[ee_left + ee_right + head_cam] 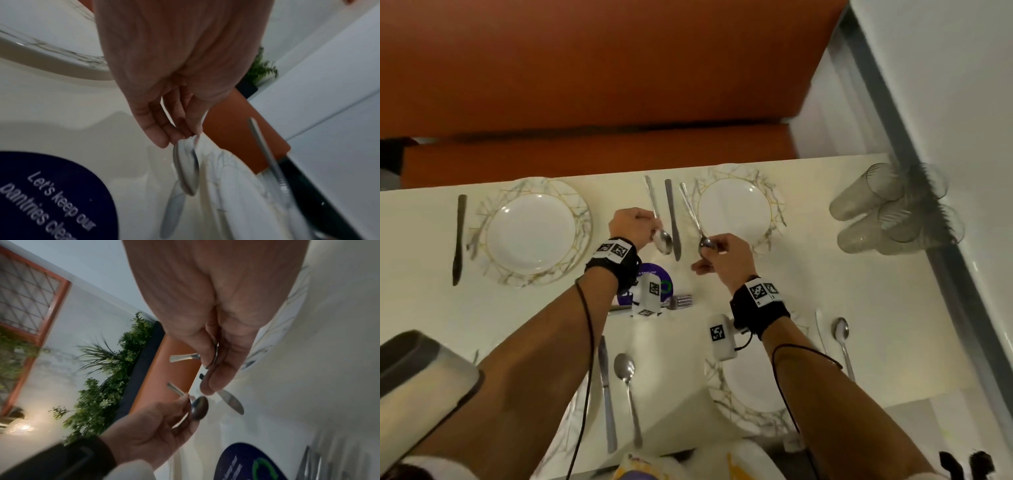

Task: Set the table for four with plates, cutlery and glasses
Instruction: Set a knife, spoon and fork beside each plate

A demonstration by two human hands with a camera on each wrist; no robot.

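My left hand (pixel 649 230) pinches a steel spoon (pixel 661 240) at its neck, bowl toward me, just above the table between the two far plates. The same spoon's bowl (pixel 186 167) hangs below the fingertips (pixel 162 139) in the left wrist view. My right hand (pixel 709 254) grips a second spoon (pixel 706 243) by the bowl, its handle slanting over the far right plate (pixel 736 212). A table knife (pixel 673 219) lies between the two spoons. The far left plate (pixel 534 236) has a black knife (pixel 458 240) on its left. Several glasses (pixel 893 212) lie stacked at the far right.
A fork (pixel 680 301) lies beside a purple round sticker (pixel 654 274) mid-table. Near me lie a knife (pixel 607 394) and spoon (pixel 628 387); the near right plate (pixel 750 394) has a spoon (pixel 842 342) beside it. An orange bench (pixel 602 85) runs behind the table.
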